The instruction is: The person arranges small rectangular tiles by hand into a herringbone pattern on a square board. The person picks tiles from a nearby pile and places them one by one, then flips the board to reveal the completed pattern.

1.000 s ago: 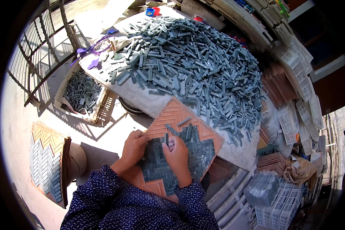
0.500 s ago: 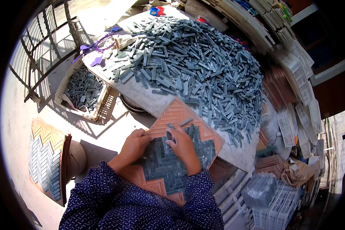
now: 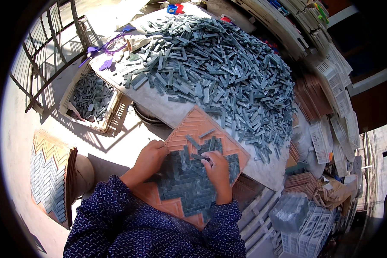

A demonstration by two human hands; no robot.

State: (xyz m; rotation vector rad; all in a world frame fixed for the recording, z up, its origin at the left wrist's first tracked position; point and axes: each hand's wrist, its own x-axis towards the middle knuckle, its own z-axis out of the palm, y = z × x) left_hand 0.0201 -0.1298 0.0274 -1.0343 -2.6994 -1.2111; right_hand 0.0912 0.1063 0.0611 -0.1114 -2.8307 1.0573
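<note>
An orange-brown mould tray (image 3: 202,124) with herringbone grooves sits before me, one corner resting at the table's edge. Dark grey-green stone strips (image 3: 187,189) fill much of its middle in a zigzag pattern. My left hand (image 3: 150,159) is closed on the tray's left edge, its fingertips partly hidden. Between the thumb and fingers of my right hand (image 3: 217,172) is a single stone strip (image 3: 198,157), held low over the laid pattern. Two loose strips, one slanting (image 3: 193,142) and one farther right (image 3: 207,133), lie askew on the grooves beyond that hand.
Beyond the tray, a large heap of stone strips (image 3: 228,73) covers the table (image 3: 159,101). A crate (image 3: 105,124) of strips stands on the floor at left, near a filled tray (image 3: 47,180) on a stack. Purple scissors-like tools (image 3: 109,49), stacked crates (image 3: 307,232) and trays (image 3: 311,96) surround the table.
My right hand has moved slightly right and nearer, still pinching a strip. Another strip now lies slanted on the tray where that hand was. My left hand stays at the tray's edge.
</note>
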